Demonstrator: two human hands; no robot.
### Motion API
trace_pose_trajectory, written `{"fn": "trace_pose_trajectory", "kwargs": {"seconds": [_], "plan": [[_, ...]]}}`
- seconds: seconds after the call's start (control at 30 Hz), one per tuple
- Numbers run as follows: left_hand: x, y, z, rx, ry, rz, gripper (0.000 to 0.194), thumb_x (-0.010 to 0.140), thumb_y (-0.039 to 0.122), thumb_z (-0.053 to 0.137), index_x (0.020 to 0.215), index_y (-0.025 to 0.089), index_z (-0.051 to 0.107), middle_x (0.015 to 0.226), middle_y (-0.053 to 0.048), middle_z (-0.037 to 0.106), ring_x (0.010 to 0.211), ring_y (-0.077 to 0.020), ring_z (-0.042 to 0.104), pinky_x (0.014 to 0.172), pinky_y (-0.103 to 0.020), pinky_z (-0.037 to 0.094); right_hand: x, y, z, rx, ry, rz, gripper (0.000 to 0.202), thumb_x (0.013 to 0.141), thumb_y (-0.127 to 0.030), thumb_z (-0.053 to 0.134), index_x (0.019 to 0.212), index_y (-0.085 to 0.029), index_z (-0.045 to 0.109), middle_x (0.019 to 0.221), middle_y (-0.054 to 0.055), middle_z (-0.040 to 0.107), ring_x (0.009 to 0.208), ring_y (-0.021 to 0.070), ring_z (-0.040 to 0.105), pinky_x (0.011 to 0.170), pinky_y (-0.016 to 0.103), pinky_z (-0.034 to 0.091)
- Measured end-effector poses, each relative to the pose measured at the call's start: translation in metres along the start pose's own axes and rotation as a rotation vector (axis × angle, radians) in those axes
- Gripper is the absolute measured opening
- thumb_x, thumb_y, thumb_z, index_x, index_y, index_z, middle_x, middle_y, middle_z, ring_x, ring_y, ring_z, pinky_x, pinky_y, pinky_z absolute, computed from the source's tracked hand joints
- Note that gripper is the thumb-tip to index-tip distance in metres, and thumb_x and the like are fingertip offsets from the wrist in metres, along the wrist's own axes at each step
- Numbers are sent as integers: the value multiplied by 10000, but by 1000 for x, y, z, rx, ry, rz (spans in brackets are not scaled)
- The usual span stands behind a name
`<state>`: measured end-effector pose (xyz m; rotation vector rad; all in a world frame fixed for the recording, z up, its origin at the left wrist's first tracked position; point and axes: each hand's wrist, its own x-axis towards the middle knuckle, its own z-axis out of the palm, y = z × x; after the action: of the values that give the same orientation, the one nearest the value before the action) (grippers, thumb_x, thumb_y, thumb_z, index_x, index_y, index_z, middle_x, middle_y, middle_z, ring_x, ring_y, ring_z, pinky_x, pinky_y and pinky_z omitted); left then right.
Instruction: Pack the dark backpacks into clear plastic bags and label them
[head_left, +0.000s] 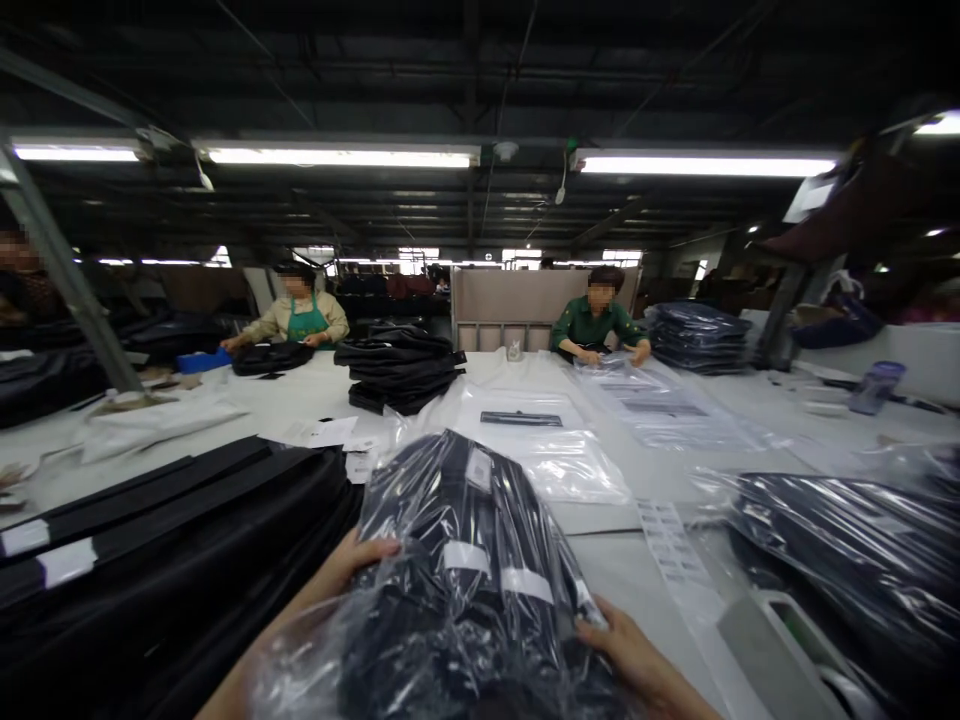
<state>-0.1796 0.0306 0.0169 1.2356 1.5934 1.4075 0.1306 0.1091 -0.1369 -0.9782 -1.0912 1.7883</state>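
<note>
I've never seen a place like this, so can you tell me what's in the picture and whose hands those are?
There's no robot here. A person wears a camera on their head, so we look forward and down past their own two hands. The left hand and right hand hold a clear plastic bag with dark folded cloth inside. On the white table, a dark cloth pile lies on the left, and more bagged dark cloth on the right. Two people work across the table.

A narrow strip of white tabletop point(619, 570) lay open right of centre. Piled black garments point(187, 540) blocked the left; a grey dispenser point(776, 650) and bagged clothes point(855, 550) crowded the right.
</note>
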Motion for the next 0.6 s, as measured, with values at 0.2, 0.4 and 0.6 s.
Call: {"fn": "trace_pose_trajectory", "kwargs": {"seconds": [0.2, 0.4, 0.6], "plan": [[-36, 133, -24, 300, -7, 25, 620, 500, 332, 711, 1080, 169, 566, 878, -34, 683, 841, -289, 638, 768, -386, 511, -7, 42, 120, 57, -235, 196, 473, 519, -311, 757, 940, -176, 590, 520, -40, 533, 493, 150, 542, 489, 264, 421], [-66, 122, 58, 1194, -49, 269, 347, 610, 213, 543, 955, 196, 582, 741, -78, 658, 752, -335, 632, 663, -397, 472, -34, 12, 101, 96, 24, 88, 451, 727, -433, 646, 1093, -216, 496, 787, 0, 590, 702, 106, 576, 585, 211, 433], [-96, 53, 188, 1103, -428, 377, 466, 582, 157, 661, 1039, 96, 589, 909, -241, 652, 872, -418, 622, 744, -488, 457, -88, -44, 27, 301, 3, 51, 600, 776, -707, 442, 1100, -208, 525, 777, 39, 642, 683, 174, 632, 589, 288, 481]]}}
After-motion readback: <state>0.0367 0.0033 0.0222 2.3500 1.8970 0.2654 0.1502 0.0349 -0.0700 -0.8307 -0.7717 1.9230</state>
